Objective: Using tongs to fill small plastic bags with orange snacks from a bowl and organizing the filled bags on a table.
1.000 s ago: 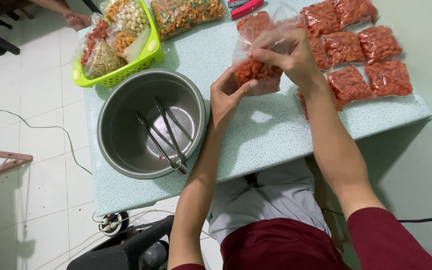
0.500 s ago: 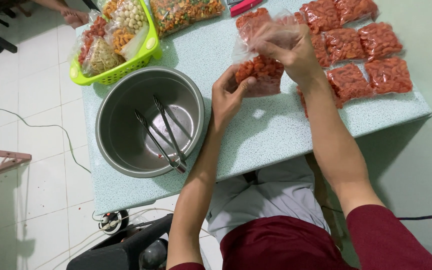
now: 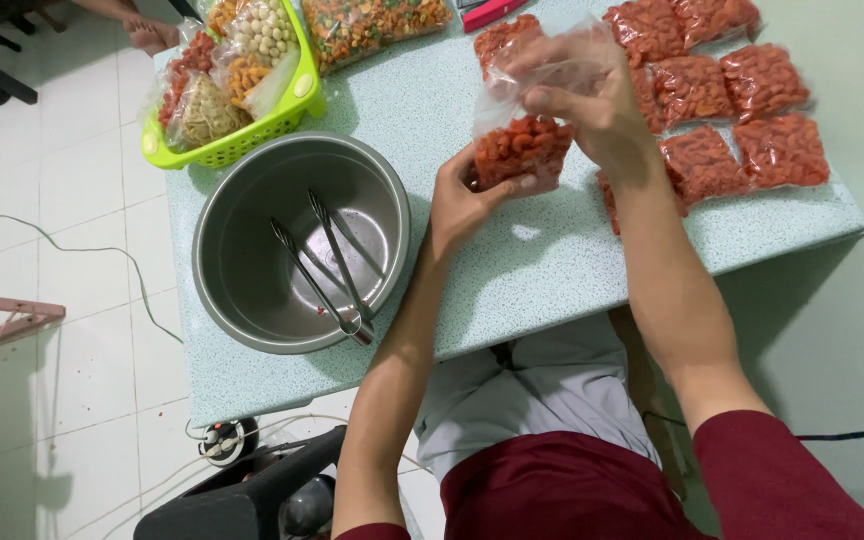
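A clear plastic bag of orange-red snacks (image 3: 522, 150) stands on the pale green speckled table (image 3: 512, 270). My left hand (image 3: 462, 195) cups the bag's filled lower part from the left. Fingers of my right hand (image 3: 587, 105) pinch the loose empty top of the bag above the snacks. Several flat sealed bags of the same snacks (image 3: 742, 110) lie in rows just right of my right hand.
A large metal pot (image 3: 242, 260) holding metal tongs (image 3: 327, 265) sits at the table's left. Behind it stands a lime green basket (image 3: 302, 95) of mixed snack bags. A big bag of mixed snacks (image 3: 372, 25) lies at the far edge. Cables run over the tiled floor.
Both hands stay on the bag. The right hand has gathered and shifted the bag's loose top slightly; the view has moved a little.
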